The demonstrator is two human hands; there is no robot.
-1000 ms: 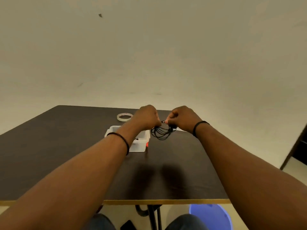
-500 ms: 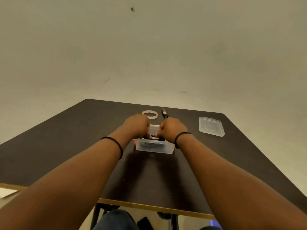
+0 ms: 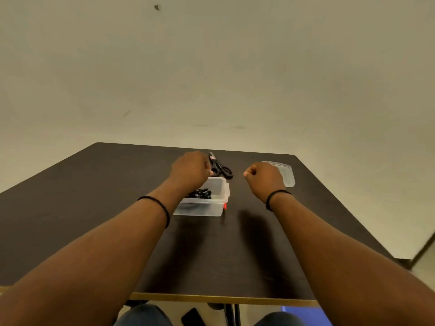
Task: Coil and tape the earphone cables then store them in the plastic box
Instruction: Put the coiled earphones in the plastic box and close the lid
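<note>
- Left hand (image 3: 190, 171): fingers curled under into a loose fist, knuckles up, nothing seen in the grip. It hovers over the far left corner of the plastic box (image 3: 213, 204), hiding that corner.
- Right hand (image 3: 264, 178): fingers also curled in, thumb tucked against the forefinger, holding nothing visible. It hangs above bare table, to the right of the box and apart from it.
- Each wrist carries a thin black band; the left band (image 3: 156, 203) sits partway up the forearm, the right band (image 3: 276, 196) at the wrist.
- Earphone cables (image 3: 200, 193): a dark black bundle lying inside the plastic box, toward its left and far side. Whether tape is around it cannot be told.
- The box is clear, open-topped, resting on the dark table (image 3: 94, 208) near the middle. A small red bit (image 3: 225, 206) shows at its right near corner; too small to identify.
- Scissors (image 3: 220, 168): black handles, lying flat just beyond the box, between the two hands, blades pointing away from the person.
- Clear lid (image 3: 286, 175): flat on the table at the far right, partly hidden behind the right hand, well apart from the box.
- Table's near edge shows a pale trim (image 3: 211, 297). Below it, the person's knees, a dark flat object (image 3: 193, 317) on the floor, and a blue item (image 3: 306, 314) at lower right.
- Plain pale wall (image 3: 211, 67) behind.
</note>
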